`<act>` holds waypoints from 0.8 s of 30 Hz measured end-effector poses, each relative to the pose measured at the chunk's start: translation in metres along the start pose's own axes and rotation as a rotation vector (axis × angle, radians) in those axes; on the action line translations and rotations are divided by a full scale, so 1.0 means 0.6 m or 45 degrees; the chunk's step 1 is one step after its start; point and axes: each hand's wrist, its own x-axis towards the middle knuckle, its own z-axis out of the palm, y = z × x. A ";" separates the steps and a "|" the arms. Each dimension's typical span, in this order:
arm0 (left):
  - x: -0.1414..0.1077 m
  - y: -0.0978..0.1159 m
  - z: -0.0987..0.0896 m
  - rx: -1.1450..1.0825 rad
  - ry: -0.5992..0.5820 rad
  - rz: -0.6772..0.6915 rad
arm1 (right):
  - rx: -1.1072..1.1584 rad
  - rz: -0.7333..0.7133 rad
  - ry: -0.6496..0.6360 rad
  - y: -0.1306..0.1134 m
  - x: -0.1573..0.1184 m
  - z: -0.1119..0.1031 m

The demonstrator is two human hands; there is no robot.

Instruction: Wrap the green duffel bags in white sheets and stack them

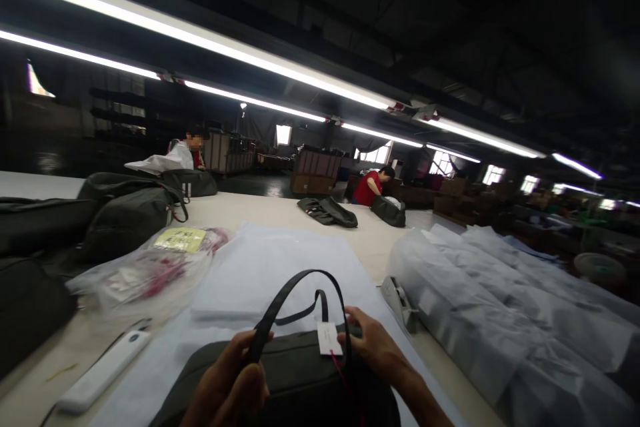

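Note:
A dark duffel bag (293,363) lies in front of me on white sheets. Its near strap handle (300,280) arches up, and a second loop stands behind it. My left hand (233,373) is closed on the left end of the near handle. On the right, my right hand (373,347) has its fingers closed at the other end of this handle, beside a white hang tag (329,339). A red cord hangs from the tag down the bag's front. The bag's lower part runs out of view.
White sheets (295,253) lie beyond the bag. To the left are a plastic bag (135,273) with a yellow label, a white elongated device (107,370) and dark bags (125,213). Wrapped bundles (490,307) fill the right. Two people work across the table.

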 end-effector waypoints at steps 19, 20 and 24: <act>-0.015 0.036 0.032 0.302 -0.121 0.053 | 1.037 -0.309 0.421 -0.128 -0.094 -0.040; -0.016 0.038 0.034 0.324 -0.090 0.076 | 0.998 -0.340 0.374 -0.152 -0.107 -0.040; -0.031 0.061 0.033 0.245 -0.073 0.108 | 0.563 -0.682 0.296 -0.235 -0.148 -0.015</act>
